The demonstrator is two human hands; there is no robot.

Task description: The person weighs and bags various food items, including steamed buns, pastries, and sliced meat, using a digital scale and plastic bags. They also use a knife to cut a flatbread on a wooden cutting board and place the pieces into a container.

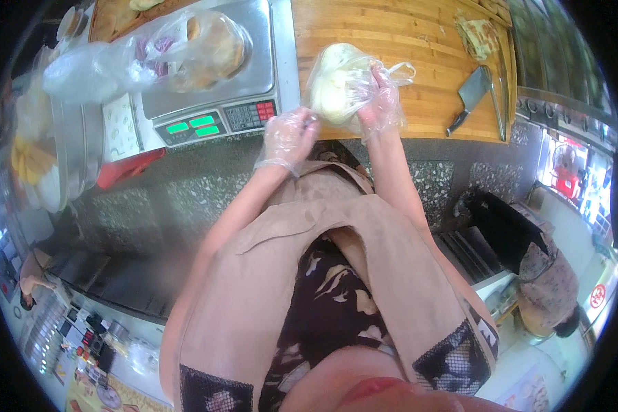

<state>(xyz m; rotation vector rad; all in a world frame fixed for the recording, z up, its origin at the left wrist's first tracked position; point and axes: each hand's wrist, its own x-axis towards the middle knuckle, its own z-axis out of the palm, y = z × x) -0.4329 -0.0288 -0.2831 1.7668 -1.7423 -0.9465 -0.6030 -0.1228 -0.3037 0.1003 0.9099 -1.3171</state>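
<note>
A clear plastic bag [361, 96] with pale, rounded dough pieces [332, 98] inside, which look like steamed buns, is above the near edge of a wooden board [422, 103]. My right hand [380, 103], in a thin clear plastic glove, grips the bag on its right side. One loop of the bag's handle sticks out past my fingers. My left hand [291, 135], gloved the same way, has its fingers curled at the bag's lower left edge and seems to pinch the film there. It is in front of the keypad of a digital scale [157, 105].
A bag of round breads [206, 51] lies on the scale. At the board's right are a cleaver [471, 95], a long metal rod [497, 110] and a folded flatbread [478, 38]. Metal containers [80, 144] stand left. Two other people [548, 278] are behind me, one each side.
</note>
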